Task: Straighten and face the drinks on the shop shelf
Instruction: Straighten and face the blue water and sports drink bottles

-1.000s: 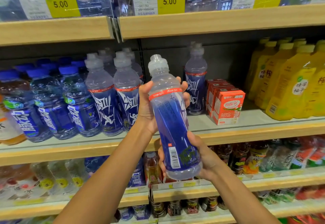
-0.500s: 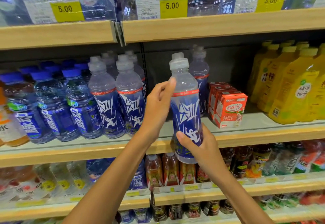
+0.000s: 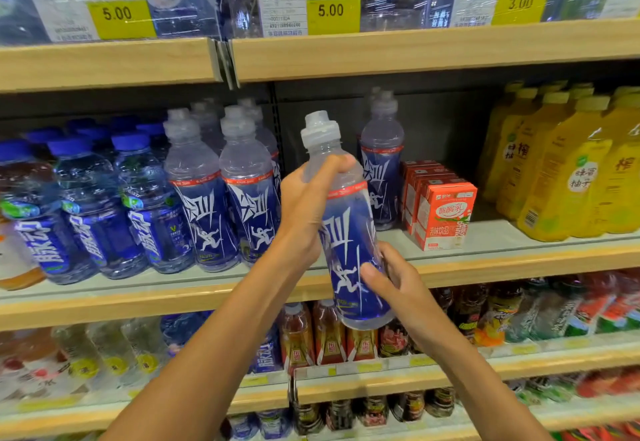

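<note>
Head view: the held bottle (image 3: 348, 233) is clear plastic with a pale grey sports cap, a red band under the shoulder, and a deep blue label. Its white lettering and running figure face the camera. Half a second ago it stood upright with the left hand's fingers laid straight along its side. Now it leans, cap toward the left, and those fingers have curled. The left hand (image 3: 306, 212) wraps the shoulder, index finger across the front just above the red band. The right hand (image 3: 401, 288) grips the lower body, thumb pressed on the label; its other fingers go behind, and I can't quite see how far round they reach. The bottle hangs in the air between both hands, in front of the shelf edge (image 3: 519, 262), its base below the right thumb.
</note>
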Tool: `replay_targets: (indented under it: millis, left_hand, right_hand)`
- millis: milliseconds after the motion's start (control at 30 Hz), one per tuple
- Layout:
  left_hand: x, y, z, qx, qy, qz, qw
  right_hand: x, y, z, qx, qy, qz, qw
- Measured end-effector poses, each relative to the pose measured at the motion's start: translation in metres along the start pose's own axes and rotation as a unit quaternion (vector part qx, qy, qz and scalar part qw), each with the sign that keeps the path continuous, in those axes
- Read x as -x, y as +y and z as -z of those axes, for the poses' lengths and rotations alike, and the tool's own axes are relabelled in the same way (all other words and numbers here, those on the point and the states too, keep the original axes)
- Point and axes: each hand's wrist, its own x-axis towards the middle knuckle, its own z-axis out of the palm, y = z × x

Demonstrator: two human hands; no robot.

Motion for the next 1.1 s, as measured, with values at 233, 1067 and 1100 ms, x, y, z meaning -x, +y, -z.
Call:
replay_targets:
  millis: [233,1067,1100]
  left_hand:
    - [-0.007,0.006,0.015,0.177,-0.231,0.110,0.951]
    - [0.020,-0.078,0.114,-0.620,-0.099,-0.433,0.647]
    - [0.019,-0.082,0.119,-0.646,-0.117,-0.456,0.601]
  right_hand:
    - [-0.003,-0.018,0.004,-0.144,-0.199,-0.088,0.965]
    - [-0.057,-0.005,-0.003,0.077,0.102,0.076,0.989]
    - [-0.063,-0.001,-0.005,0.085,0.109,0.078,0.987]
